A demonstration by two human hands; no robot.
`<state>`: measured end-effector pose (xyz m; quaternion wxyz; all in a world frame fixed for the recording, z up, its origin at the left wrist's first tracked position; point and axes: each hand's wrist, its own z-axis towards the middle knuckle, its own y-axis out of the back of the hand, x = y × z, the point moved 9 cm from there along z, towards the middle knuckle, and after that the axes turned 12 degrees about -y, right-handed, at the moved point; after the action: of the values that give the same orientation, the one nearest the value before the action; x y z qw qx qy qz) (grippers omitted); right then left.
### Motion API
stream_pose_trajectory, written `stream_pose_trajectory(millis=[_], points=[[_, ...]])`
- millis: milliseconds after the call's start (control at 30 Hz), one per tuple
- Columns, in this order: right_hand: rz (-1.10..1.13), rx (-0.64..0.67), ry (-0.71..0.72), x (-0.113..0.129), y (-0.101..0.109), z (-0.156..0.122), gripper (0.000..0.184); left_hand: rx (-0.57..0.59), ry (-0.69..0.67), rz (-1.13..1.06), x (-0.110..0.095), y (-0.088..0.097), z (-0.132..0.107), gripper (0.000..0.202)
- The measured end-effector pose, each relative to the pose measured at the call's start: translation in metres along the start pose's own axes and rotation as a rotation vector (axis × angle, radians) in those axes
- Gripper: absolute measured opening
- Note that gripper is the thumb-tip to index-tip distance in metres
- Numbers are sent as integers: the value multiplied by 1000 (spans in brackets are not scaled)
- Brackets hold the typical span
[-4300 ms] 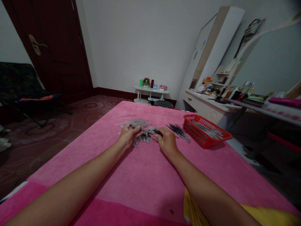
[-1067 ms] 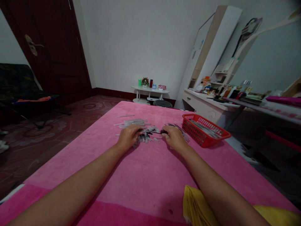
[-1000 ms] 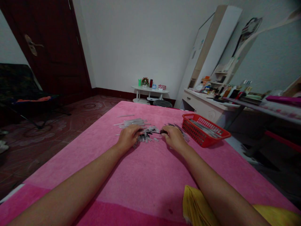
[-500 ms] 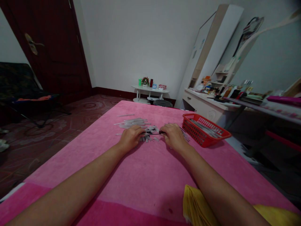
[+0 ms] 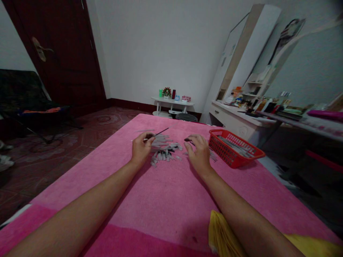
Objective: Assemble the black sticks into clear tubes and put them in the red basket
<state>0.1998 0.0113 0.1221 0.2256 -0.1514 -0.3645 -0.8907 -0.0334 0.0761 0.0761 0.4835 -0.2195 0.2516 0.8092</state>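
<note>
My left hand (image 5: 141,149) is closed on a thin dark stick (image 5: 162,131), like a pen refill, that points up and to the right. My right hand (image 5: 198,151) is curled, with a small dark piece (image 5: 187,139) at its fingertips; its kind is too small to make out. Between the hands lie several short clear caps (image 5: 163,156), some with dark parts among them. Behind them is a bunch of long translucent tubes (image 5: 162,141), partly hidden by my left hand. Thin dark sticks (image 5: 213,155) lie just right of my right hand.
A red plastic basket (image 5: 233,151) with long thin pieces inside stands at the right on the pink cloth (image 5: 160,200). Yellow fabric (image 5: 223,232) lies under my right forearm. A cluttered dresser (image 5: 235,116) is at the right, a low white table (image 5: 173,102) beyond.
My hands have moved apart. The left has lifted up and left with the dark stick, which earlier lay level between both hands. The right has shifted slightly right and its fingers have loosened.
</note>
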Motion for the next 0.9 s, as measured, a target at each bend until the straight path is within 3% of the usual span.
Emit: stream_pose_trajectory(millis=[100,300,433,733,900], points=[[-93,195,-8,-8,-37,-5,15,-95,51,-60,11,7,2,21],[-234,421,-21,-16,-84,-11,32,-95,74,-105,14,1,-2,18],[-315,448,-1,-17,-95,-11,33,-76,74,-122,11,-4,-3,17],[-347,418,-82,-24,-111,-3,16,-43,53,-114,7,-7,-3,16],[-299,408,-105,-25,-108,-5,18,0,5,-85,4,-10,-5,13]])
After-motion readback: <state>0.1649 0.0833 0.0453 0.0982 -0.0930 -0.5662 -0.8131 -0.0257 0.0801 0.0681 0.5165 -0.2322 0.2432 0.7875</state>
